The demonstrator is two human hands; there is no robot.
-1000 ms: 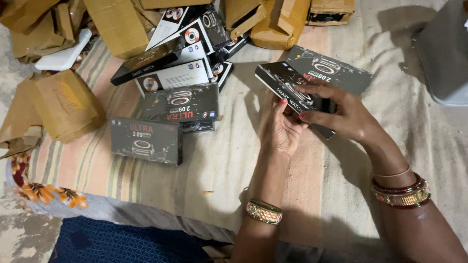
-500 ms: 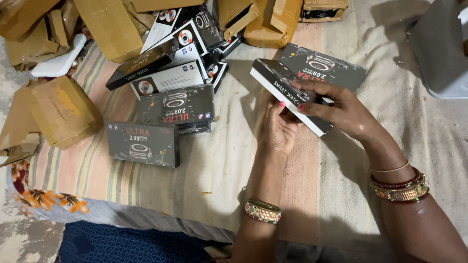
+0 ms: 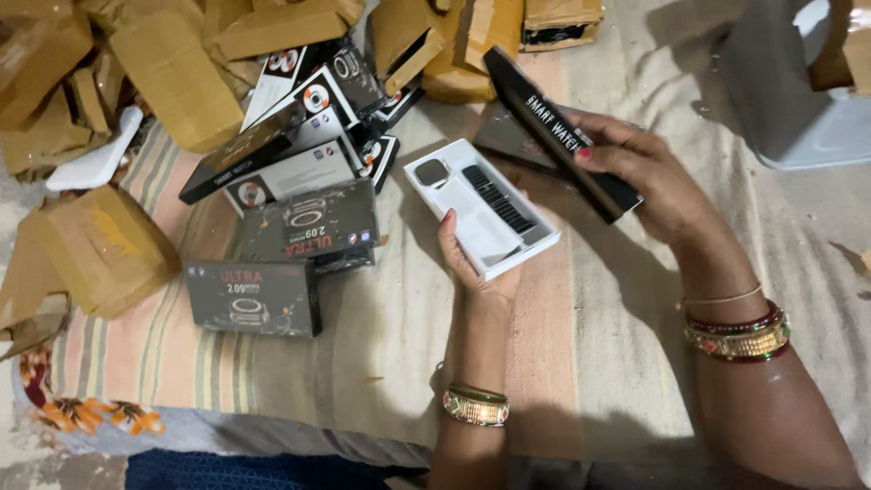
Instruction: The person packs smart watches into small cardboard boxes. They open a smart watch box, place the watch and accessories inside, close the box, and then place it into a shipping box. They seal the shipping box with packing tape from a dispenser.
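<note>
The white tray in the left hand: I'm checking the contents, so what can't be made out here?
Head view only:
- White tray: its underside and near corner are hidden by the left hand.
- Watch in the tray: too small to show screen detail.
- Black lid: its inside faces away; the right hand covers its lower end.
- Dark box behind: mostly hidden by the lid.

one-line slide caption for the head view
Left hand holds an open white tray with a smartwatch; right hand lifts the black box lid.
</note>
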